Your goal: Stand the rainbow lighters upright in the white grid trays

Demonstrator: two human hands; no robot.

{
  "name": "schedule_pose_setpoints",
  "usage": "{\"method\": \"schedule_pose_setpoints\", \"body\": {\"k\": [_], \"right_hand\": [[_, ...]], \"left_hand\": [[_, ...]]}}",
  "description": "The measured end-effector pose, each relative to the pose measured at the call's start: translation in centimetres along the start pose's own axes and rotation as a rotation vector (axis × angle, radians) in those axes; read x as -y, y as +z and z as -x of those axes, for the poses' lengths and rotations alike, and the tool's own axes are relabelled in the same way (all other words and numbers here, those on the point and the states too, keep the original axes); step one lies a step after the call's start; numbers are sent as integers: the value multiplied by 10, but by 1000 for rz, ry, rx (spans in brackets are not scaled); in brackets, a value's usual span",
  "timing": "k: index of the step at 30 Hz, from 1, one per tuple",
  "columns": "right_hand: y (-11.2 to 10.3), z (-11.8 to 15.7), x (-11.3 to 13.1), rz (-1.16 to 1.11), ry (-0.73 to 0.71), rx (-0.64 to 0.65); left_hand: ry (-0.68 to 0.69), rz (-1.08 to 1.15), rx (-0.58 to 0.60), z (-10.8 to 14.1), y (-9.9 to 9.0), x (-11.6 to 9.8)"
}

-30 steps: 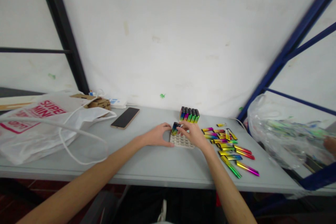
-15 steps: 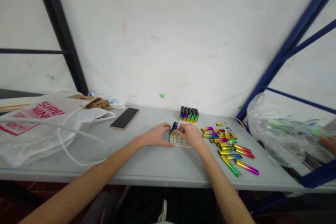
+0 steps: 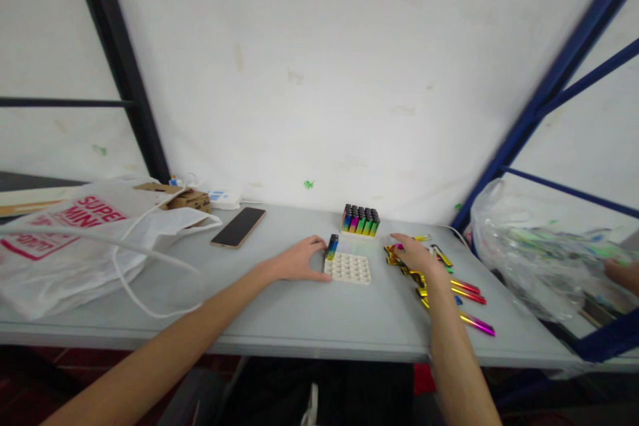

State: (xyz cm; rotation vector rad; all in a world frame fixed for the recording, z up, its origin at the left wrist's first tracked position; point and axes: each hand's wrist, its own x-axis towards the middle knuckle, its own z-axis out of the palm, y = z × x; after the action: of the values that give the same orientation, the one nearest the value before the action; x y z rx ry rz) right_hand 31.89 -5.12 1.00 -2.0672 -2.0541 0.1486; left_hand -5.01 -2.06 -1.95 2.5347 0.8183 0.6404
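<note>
A white tray point(image 3: 348, 269) with rows of round holes lies on the table. One shiny blue-and-yellow lighter point(image 3: 332, 247) with a dark top stands upright at its back left corner. My left hand point(image 3: 303, 261) is open along the tray's left side, thumb by the front corner and fingers close to the lighter. Over a loose pile of metallic rainbow lighters point(image 3: 466, 293) to the right hovers my right hand point(image 3: 417, 254), its fingers apart and partly covering the pile. Whether it touches any lighter is hard to see.
A second block of upright lighters point(image 3: 360, 220) stands behind the tray near the wall. To the left lie a phone point(image 3: 238, 227) and a white plastic bag point(image 3: 74, 239) with a cable. Clear plastic bags point(image 3: 519, 259) and another person's hand point(image 3: 623, 274) are beyond the blue frame.
My right hand has left the lighter in the tray and moved right to the loose pile. The lighter now stands on its own. My left hand has stayed beside the tray.
</note>
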Motion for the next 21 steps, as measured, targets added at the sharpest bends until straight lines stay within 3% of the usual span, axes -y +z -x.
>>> {"method": "schedule_pose_setpoints", "body": {"k": [3, 8, 14, 18, 21], "right_hand": [[10, -3, 2, 2, -20, 63], [14, -8, 1, -7, -18, 2], [14, -8, -3, 76, -30, 56], [13, -6, 1, 13, 3, -36], [10, -5, 8, -159, -9, -144]], "left_hand": [[13, 18, -5, 0, -1, 0], [23, 34, -10, 0, 0, 1], [5, 37, 1, 0, -1, -1], [2, 38, 10, 0, -2, -1], [-3, 41, 13, 1, -2, -1]]}}
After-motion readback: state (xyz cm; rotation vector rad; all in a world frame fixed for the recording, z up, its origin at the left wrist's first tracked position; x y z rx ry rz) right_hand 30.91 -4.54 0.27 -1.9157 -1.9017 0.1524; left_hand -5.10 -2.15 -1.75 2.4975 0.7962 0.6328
